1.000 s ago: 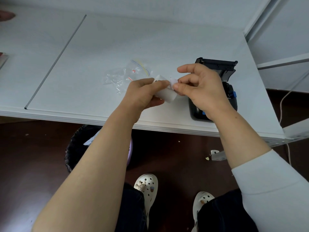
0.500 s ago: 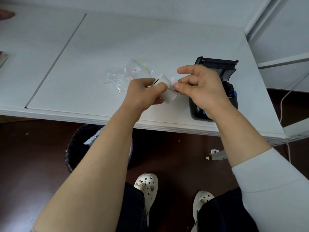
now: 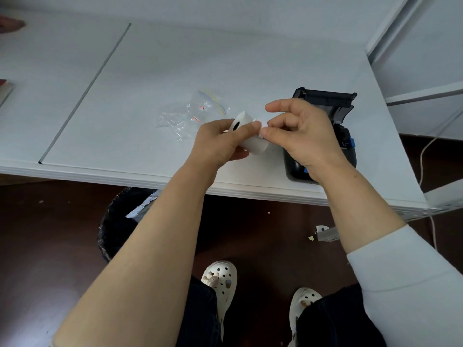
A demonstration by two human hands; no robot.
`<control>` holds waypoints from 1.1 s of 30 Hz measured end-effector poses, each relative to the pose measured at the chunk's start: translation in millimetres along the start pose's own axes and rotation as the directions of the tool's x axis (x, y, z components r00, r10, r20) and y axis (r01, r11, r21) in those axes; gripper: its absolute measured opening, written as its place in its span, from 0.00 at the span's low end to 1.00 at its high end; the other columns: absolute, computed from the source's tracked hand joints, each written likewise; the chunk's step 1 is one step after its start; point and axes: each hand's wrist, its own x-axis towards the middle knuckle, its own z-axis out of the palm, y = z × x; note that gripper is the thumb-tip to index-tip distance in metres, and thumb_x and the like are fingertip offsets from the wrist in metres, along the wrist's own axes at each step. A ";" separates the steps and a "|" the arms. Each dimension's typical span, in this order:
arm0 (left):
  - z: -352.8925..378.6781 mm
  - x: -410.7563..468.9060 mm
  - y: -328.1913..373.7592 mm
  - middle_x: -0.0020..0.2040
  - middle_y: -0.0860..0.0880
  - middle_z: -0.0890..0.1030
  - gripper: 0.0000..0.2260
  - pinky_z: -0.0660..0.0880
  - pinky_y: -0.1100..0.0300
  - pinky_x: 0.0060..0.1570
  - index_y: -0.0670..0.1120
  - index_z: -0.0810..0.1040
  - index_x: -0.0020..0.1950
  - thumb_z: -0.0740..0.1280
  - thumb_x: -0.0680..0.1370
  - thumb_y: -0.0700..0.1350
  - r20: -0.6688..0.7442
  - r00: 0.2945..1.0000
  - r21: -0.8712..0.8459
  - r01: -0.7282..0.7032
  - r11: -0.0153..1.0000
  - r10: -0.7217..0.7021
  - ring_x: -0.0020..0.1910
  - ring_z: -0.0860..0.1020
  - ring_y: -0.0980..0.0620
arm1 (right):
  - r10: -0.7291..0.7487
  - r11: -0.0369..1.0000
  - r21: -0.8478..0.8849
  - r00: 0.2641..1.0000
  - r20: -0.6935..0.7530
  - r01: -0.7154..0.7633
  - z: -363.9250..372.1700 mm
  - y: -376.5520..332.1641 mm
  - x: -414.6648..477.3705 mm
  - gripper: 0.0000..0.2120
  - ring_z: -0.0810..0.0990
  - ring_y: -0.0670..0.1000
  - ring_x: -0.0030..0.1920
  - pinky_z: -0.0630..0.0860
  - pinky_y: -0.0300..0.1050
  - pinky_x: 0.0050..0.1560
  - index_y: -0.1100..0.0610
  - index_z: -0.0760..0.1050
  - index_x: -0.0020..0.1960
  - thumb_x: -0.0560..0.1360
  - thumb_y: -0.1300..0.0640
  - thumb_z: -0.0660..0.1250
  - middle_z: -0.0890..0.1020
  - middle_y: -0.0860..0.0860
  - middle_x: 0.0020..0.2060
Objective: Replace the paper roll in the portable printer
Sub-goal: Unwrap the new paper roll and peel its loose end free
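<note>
A white paper roll point(image 3: 253, 144) with a dark core hole is held over the table's front part by my left hand point(image 3: 220, 144), whose fingers wrap around it. My right hand point(image 3: 303, 136) pinches the roll's loose paper end between thumb and forefinger at the roll's right side. The black portable printer point(image 3: 335, 113) lies on the table just behind and right of my right hand, its lid swung open toward the back; blue parts show on its right side. My right hand hides most of the printer's body.
A crumpled clear plastic bag point(image 3: 190, 113) lies on the white table point(image 3: 150, 71) left of the roll. A black waste bin point(image 3: 117, 221) stands under the table edge. A white cable point(image 3: 426, 151) hangs at the right. White shelf frames stand at the far right.
My left hand has turned the roll so its core hole faces up toward me. My right hand keeps its pinch on the paper end, hardly moving.
</note>
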 end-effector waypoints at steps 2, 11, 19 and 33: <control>-0.1 -0.7 0.1 0.46 0.44 0.82 0.13 0.79 0.62 0.43 0.40 0.82 0.50 0.73 0.72 0.48 0.019 1.000 -0.053 0.015 0.999 -0.014 0.42 0.80 0.50 | -0.027 1.000 0.002 0.999 -0.024 0.027 -1.2 0.0 -0.4 0.16 0.78 0.42 0.37 0.75 0.35 0.47 0.53 0.75 0.55 0.69 0.63 0.72 0.81 0.47 0.34; 5.1 -1.8 4.1 0.49 0.42 0.80 0.11 0.80 0.59 0.50 0.40 0.78 0.52 0.71 0.70 0.36 0.051 0.998 -0.309 0.061 0.949 -0.047 0.47 0.81 0.48 | -0.102 0.995 -0.022 0.994 -0.047 0.101 -5.5 -0.2 -3.4 0.07 0.81 0.41 0.38 0.77 0.36 0.48 0.53 0.80 0.42 0.69 0.64 0.70 0.82 0.46 0.34; 14.0 -8.5 7.3 0.35 0.51 0.73 0.22 0.79 0.50 0.57 0.42 0.74 0.62 0.70 0.70 0.29 -0.012 1.000 -0.323 -0.007 0.947 0.003 0.40 0.79 0.50 | -0.125 0.990 -0.082 0.983 -0.134 0.115 -2.2 4.2 0.2 0.07 0.81 0.46 0.39 0.78 0.41 0.47 0.54 0.81 0.42 0.70 0.65 0.68 0.82 0.47 0.36; 8.4 -8.2 7.5 0.51 0.37 0.80 0.24 0.81 0.52 0.52 0.44 0.77 0.56 0.73 0.62 0.32 -0.030 1.000 -0.234 -0.013 0.972 0.006 0.44 0.80 0.45 | -0.296 0.872 -0.423 0.954 -0.049 0.248 1.7 10.1 4.3 0.02 0.75 0.44 0.34 0.76 0.43 0.42 0.57 0.80 0.41 0.69 0.60 0.72 0.77 0.46 0.38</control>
